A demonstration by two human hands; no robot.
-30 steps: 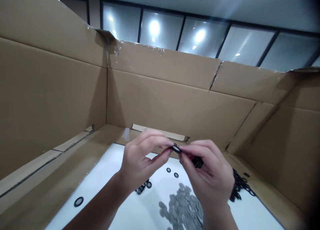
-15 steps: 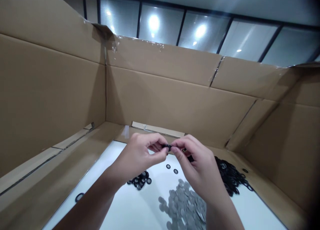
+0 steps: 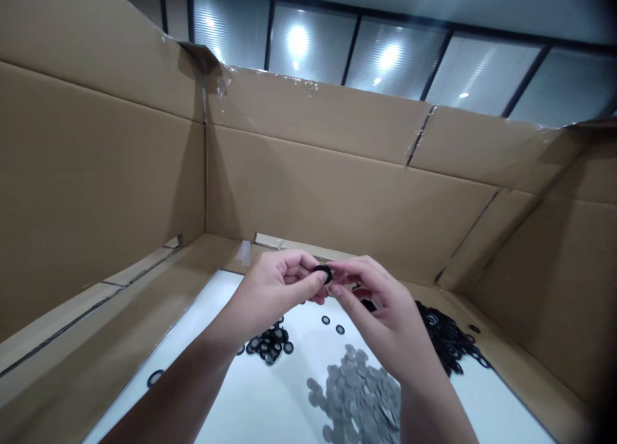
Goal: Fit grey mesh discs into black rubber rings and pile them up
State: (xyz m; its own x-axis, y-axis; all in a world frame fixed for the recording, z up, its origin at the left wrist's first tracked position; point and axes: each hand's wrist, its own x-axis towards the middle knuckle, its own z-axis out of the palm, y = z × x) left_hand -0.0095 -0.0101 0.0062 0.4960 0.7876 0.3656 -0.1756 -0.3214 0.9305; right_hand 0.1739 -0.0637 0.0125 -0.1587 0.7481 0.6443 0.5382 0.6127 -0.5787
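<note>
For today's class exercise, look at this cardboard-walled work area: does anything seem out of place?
Yes: one black ring lies alone on the white surface near the left cardboard wall. It looks strayed, being well apart from the small ring cluster and the larger black heap.

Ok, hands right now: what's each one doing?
Left hand: closed, pinching a black rubber ring at the fingertips.
Right hand: half-curled right beside the ring; cannot tell if it's gripping.
</note>
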